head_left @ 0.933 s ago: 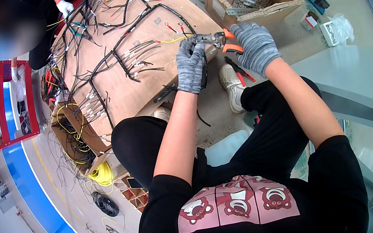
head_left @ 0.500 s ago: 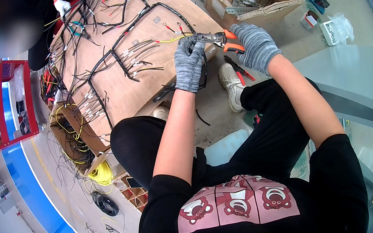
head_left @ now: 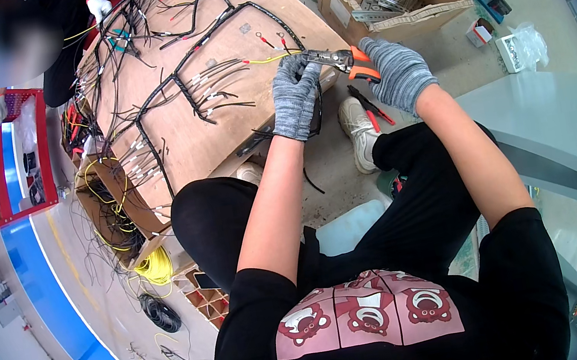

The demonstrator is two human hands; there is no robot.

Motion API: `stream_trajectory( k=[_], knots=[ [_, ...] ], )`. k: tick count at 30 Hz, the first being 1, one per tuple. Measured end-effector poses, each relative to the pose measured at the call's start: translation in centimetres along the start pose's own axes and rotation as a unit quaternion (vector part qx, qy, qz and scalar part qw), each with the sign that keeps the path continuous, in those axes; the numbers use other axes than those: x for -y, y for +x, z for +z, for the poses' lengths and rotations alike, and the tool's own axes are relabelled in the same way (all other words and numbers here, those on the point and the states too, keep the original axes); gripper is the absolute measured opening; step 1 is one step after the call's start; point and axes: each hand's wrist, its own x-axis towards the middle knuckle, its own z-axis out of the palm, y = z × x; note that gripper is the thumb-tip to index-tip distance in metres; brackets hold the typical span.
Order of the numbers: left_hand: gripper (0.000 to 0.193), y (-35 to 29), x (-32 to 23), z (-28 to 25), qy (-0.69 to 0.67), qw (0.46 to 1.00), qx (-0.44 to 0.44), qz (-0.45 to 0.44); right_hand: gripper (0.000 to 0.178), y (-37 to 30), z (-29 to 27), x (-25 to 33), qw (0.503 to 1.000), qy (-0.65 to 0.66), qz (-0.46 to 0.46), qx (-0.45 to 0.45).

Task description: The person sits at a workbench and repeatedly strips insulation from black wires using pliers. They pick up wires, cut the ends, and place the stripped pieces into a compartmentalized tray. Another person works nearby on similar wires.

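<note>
Pliers (head_left: 340,58) squeezed narrower, right hand (head_left: 399,74) clasping, left hand (head_left: 295,96) perhaps pinching wire (head_left: 266,60)

Left hand (head_left: 296,95) hides far end of yellow wire (head_left: 272,58). Right hand (head_left: 401,76) covers handle ends of orange-handled pliers (head_left: 341,58). Co-worker's head (head_left: 3,48) blurred. Wiring harness (head_left: 207,37) cut off by top edge. Left shoe (head_left: 250,174) mostly hidden.

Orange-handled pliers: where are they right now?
In the head view, the pliers are right of centre in the upper half, handles in the right hand, metal head at the left hand.
</note>
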Motion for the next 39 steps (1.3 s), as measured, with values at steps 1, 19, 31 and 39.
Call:
stream_trajectory(
  k=[1, 19, 31, 39],
  knots=[
    [0.015, 0.0, -0.1, 0.0, -0.008, 1.0, 0.003, -0.004, 0.042, 0.0, 0.0, 0.0, 1.0, 0.004, 0.004, 0.003],
    [0.023, 0.1, 1.6, -0.7, -0.078, 0.996, 0.032, -0.021, 0.032, 1.6, 1.8, -1.3, 0.7, 0.687, 0.153, 0.122],
    [0.022, 0.6, 2.3, -0.5, -0.07, 0.997, 0.01, -0.001, 0.053, 1.4, -0.8, -0.4, 0.997, 0.037, 0.024, 0.065],
    [0.017, 1.0, 2.1, -1.0, -0.038, 0.997, 0.069, 0.025, 0.054, 1.2, -1.7, 1.3, 0.998, -0.024, 0.003, 0.058]
  ],
)
